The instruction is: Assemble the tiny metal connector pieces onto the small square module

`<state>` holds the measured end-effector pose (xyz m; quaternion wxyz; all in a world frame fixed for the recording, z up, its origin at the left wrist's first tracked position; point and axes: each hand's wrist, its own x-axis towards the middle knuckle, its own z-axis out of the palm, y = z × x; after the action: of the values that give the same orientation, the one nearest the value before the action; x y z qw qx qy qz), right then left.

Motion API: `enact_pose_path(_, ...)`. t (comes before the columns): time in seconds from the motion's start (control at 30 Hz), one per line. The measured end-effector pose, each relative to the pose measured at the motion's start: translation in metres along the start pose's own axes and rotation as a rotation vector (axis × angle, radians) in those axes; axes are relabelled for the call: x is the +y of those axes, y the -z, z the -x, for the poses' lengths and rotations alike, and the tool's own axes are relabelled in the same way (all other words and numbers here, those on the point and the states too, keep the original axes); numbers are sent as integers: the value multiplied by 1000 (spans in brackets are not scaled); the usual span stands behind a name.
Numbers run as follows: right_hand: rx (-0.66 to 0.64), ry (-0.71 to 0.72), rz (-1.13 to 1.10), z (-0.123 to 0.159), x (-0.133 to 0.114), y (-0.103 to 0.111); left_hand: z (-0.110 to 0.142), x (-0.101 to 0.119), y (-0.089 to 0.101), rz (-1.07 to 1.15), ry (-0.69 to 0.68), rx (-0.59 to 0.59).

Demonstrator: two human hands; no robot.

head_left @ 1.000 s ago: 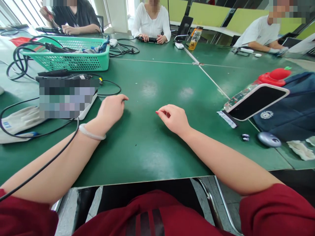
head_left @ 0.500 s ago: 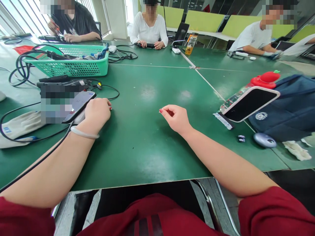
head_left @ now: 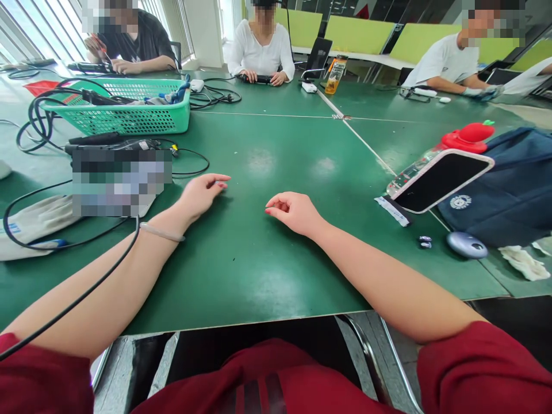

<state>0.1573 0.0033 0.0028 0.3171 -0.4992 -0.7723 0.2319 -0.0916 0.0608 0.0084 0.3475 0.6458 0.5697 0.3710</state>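
My left hand, with a pale bangle at the wrist, hovers low over the green table. Its fingers are loosely stretched and slightly apart, and nothing is visible in them. To its right, my right hand has curled fingers, with the thumb tip close to the index fingertip. Whether anything tiny sits in that pinch cannot be made out. The hands are apart, with bare table surface between them. Left of my left hand lies a phone, mostly blurred out, and a black cable crosses over my left forearm.
A green basket of cables and tools stands at the back left, with white gloves nearer. On the right are a propped phone, a red-lidded bottle, a dark blue bag and a purple-grey mouse-like device. Several people sit across.
My left hand has moved right, away from the phone, and its fingers have stretched out. My right hand has shifted slightly left and nearer to me, so the hands are closer together.
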Motion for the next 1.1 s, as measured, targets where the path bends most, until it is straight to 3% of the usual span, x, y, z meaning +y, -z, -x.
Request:
enact_pose_path(0.1,-50,28,80,-3,1,-5,23,25,-23,135,-110,-215)
enact_pose_path(0.2,-66,39,142,-5,2,-7,39,39,-31,144,-158,-242)
enact_pose_path(0.37,-92,37,153,-5,2,-6,44,34,-32,132,-84,-285)
enact_pose_path(0.53,-103,34,130,-5,0,-6,44,30,-35,496,1,-463)
enact_pose_path(0.63,-114,60,126,-5,0,-5,42,32,-34,489,-37,-414)
enact_pose_path(0.87,-28,9,-12,-1,-9,-2,40,30,-32,75,-112,-310)
enact_pose_path(1.1,26,-33,-211,4,-16,-3,41,29,-36,88,-101,-273)
